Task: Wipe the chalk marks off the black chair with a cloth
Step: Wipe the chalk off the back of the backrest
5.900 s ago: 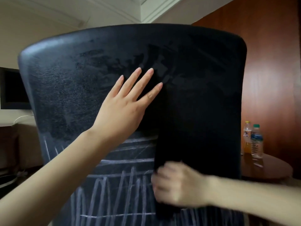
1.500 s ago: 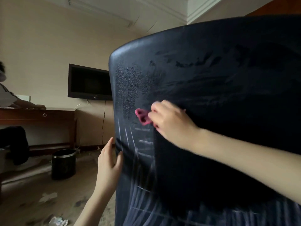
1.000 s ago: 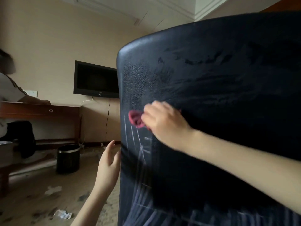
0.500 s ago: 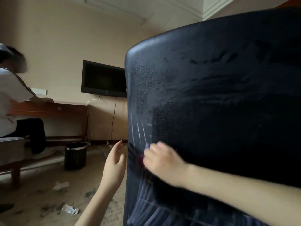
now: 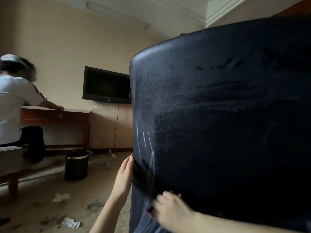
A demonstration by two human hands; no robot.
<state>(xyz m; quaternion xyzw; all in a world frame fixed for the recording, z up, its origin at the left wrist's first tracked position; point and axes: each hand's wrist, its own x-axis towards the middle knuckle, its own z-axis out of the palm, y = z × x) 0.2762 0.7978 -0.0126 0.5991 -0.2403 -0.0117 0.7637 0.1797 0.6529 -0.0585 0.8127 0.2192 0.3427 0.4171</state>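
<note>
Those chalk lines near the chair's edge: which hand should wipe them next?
Probably the right hand: it holds the cloth against the chair, just below the chalk lines. The left hand steadies the edge.

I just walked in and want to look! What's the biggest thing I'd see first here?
The big black chair back fills the right side, smeared grey, with a few white chalk marks near its left edge. Low down, the right hand presses a pink cloth on it while the left hand holds the edge. Far left, another person sits at a wooden desk.
</note>
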